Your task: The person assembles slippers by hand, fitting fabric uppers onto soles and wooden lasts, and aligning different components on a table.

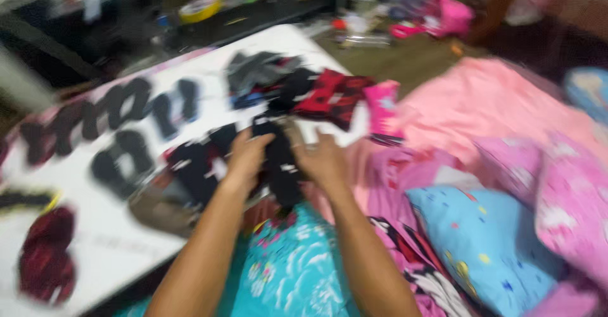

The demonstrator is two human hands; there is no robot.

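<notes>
Turquoise flowered cloth (297, 272) fills the near edge, and just past it both forearms run up to the left hand (246, 155) and right hand (323, 160), each clenched on a black sock (280, 165) stretched between them (motion blur hides the fingers). Toward ten o'clock, more dark socks (126, 127) lie spread on the white board (107, 241); at two o'clock is a pink blanket (494, 101).

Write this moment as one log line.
left hand: holds black sock | right hand: holds same sock | surface: white table | image: blurred
</notes>
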